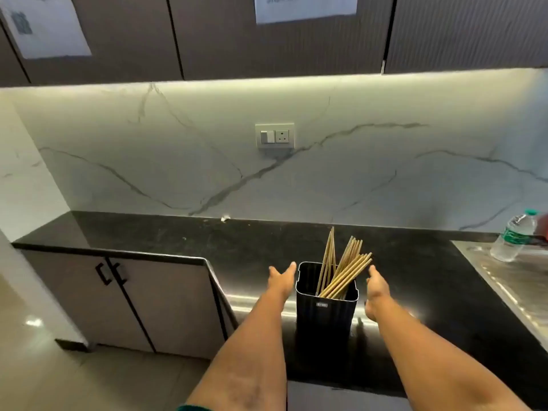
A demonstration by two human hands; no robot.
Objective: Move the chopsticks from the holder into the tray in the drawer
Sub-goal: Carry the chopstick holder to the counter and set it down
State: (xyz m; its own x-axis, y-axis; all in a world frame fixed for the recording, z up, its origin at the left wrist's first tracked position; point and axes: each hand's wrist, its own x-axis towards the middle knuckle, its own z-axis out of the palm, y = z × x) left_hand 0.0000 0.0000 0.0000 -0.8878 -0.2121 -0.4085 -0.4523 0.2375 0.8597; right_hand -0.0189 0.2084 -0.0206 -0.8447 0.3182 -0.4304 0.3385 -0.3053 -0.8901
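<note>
Standing on the black counter [166,241] is the black ribbed holder [325,318]; its small label is too blurred to read. My left hand [281,280] and right hand [377,292] flank its rim, fingers straight, grasping nothing. The tan chopsticks [345,271] lean inside, between my hands.

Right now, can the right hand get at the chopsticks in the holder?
Probably yes. The right hand is open beside the black holder, close to the leaning chopsticks. Their tops stick out above the rim, and nothing lies between them and the hand.
</note>
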